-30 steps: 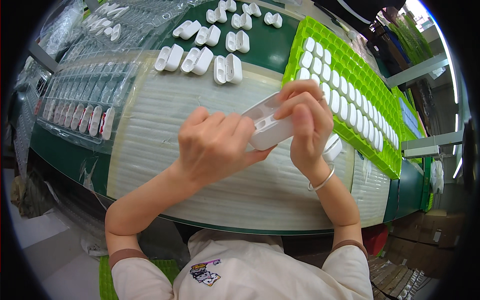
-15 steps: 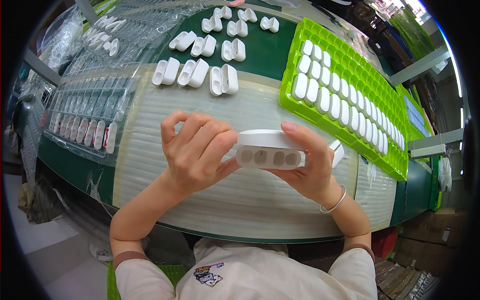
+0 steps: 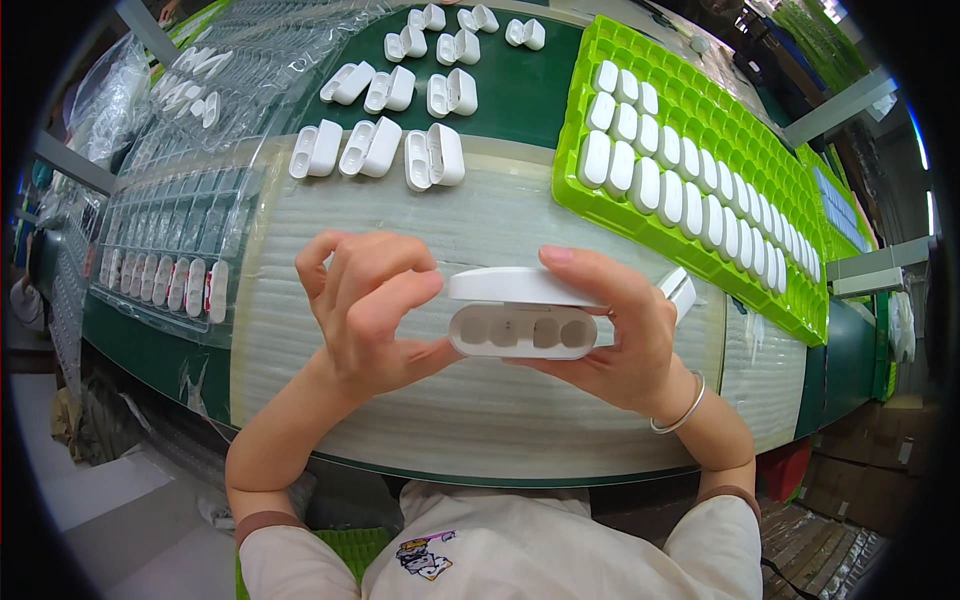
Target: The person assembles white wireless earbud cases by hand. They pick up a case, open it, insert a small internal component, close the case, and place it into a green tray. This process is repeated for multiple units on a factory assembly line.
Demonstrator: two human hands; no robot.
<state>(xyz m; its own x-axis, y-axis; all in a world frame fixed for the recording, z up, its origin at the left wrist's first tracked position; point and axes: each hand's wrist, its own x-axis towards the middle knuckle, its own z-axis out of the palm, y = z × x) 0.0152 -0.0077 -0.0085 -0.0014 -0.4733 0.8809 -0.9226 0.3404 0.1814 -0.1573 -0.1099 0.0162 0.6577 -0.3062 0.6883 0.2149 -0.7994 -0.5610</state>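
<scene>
My right hand [image 3: 635, 335] grips a white earbud charging case [image 3: 524, 333], thumb on top of the lid and fingers beneath the body. The lid is partly raised, and several round wells show in the body, which faces me. My left hand [image 3: 368, 310] is at the case's left end with its fingers bent and apart. Its thumb tip meets the lower left corner, while the index fingertip stands just off the lid. Beyond my right wrist lies another white piece [image 3: 679, 294], partly hidden by that hand.
Several open white cases [image 3: 436, 160] stand in rows beyond my hands. A green compartment tray [image 3: 640, 226] holding rounded white cases is at the right. Clear plastic trays [image 3: 185, 210] with small white and red parts sit left. Foam sheeting [image 3: 330, 420] covers the green table.
The case has come slightly left and nearer to me, its lid lifted further from the body. My left index finger has drawn back from the lid.
</scene>
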